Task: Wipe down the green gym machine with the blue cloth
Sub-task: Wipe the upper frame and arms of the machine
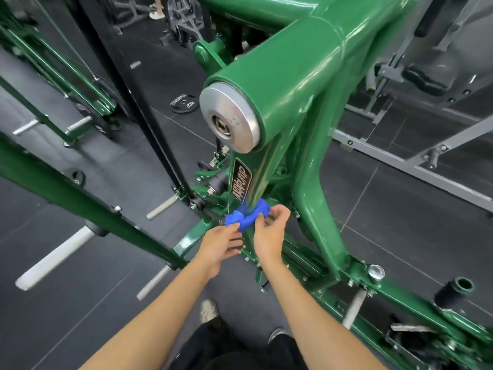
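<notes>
Blue cloth (246, 217) is bunched round a post of the green gym machine (301, 84), low down under a black label (241, 183). Green bars (80, 198) crowd both sides, with some dark floor (80, 303) between. The right hand (270, 232) pinches the cloth's right end. The left hand (220, 245), fingers nearly straight, touches its left end.
</notes>
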The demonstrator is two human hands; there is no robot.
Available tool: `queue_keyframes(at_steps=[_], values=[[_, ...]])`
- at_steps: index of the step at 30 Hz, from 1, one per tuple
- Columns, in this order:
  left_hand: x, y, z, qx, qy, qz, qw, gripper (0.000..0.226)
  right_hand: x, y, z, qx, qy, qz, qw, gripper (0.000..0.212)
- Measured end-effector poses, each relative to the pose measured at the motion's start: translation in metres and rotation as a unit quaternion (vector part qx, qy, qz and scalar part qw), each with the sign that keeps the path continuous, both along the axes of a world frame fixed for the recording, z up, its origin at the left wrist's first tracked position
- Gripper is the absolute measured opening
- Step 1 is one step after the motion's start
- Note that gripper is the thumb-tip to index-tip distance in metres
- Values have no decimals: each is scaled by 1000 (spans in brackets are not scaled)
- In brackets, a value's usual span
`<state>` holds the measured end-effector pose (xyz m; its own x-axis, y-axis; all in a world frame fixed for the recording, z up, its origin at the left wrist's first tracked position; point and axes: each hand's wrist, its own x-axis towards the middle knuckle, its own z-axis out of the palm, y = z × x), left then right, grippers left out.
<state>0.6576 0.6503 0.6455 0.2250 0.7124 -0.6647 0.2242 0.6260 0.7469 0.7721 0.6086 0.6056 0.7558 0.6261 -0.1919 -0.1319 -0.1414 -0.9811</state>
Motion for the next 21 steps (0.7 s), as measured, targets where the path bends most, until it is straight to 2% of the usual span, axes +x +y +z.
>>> queue_keyframes(at_steps=[3,6,9,11,13,14,21], values=[[3,11,-21,-34,-9,45,998,16,11,9,-18,-70,-63,74,993,26],[10,20,-49,-41,-30,85,995,39,18,15,-30,-140,-102,165,971,38],[14,23,-70,-64,-41,97,992,47,23,15,-41,-217,-235,246,915,52],[14,22,-77,-83,-43,81,992,36,24,15,-47,-267,-297,263,878,60],[15,20,-82,-84,-17,45,995,11,23,14,-48,-267,-231,281,892,66],[15,18,-83,-79,-7,28,996,11,21,15,-53,-271,-186,293,898,69],[6,23,-101,-104,-10,24,994,39,18,2,-81,-306,-103,325,889,79]])
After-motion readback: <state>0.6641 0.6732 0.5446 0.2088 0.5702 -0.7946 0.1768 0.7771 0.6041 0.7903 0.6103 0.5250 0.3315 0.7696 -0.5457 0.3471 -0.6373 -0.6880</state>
